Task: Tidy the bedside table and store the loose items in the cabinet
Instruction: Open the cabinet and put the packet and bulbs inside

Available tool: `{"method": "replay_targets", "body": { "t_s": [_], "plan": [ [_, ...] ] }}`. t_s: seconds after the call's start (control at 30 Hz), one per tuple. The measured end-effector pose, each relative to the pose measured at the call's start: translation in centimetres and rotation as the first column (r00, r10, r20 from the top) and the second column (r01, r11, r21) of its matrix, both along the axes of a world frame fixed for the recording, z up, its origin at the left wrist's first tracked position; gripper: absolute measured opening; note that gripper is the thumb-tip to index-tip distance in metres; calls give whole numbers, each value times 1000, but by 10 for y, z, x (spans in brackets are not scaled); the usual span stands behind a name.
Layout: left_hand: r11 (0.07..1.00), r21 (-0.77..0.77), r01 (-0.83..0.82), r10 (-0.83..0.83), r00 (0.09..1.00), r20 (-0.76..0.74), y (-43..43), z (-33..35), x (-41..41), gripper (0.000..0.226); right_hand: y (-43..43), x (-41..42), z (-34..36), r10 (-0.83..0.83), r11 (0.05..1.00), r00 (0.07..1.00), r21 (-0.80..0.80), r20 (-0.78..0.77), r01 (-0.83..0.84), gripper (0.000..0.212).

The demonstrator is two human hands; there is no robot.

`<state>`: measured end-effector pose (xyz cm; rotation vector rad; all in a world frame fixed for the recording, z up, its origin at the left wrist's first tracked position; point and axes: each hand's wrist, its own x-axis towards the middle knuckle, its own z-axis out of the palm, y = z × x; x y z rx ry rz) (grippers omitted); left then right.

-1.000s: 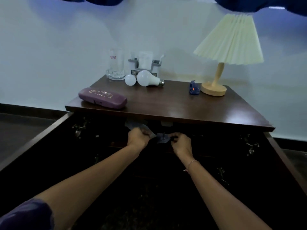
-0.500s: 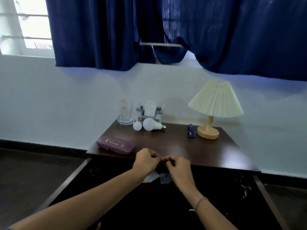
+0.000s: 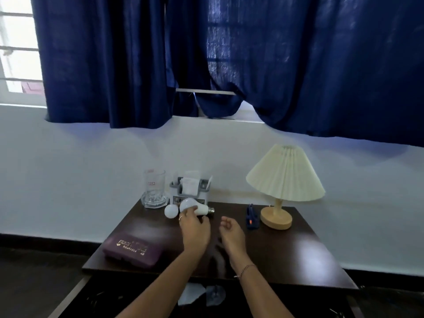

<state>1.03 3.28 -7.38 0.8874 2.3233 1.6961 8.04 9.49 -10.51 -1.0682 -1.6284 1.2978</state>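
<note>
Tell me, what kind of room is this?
Probably a bedroom. A small lamp stands on a dark bedside table by the wall, and blue curtains hang over a window behind it.

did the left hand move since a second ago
Yes. The left hand went from below the front edge of the table forward across the top to the larger bulb at the back.
</note>
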Motion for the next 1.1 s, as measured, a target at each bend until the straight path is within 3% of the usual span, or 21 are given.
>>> {"method": "replay_targets", "body": {
  "t_s": [0.17, 0.33, 0.77, 1.1],
  "plan": [
    [995, -39, -92, 85, 982, -166, 25, -19, -22, 44, 17, -37, -17, -54, 993, 999, 103, 7, 53, 35],
    [994, -65, -83, 65, 967, -246, 36, -28, -35, 27, 36, -60, -16, -88, 990, 996, 114, -10, 88, 38],
    [980, -176, -90, 49, 973, -225, 43, -32, -47, 37, 49, -69, -25, -115, 984, 992, 142, 50, 107, 40],
    [999, -37, -18, 11, 985, -172, 34, -32, -43, 27, 49, -68, -25, -187, 980, 981, 59, -45, 190, 32]
  ]
}}
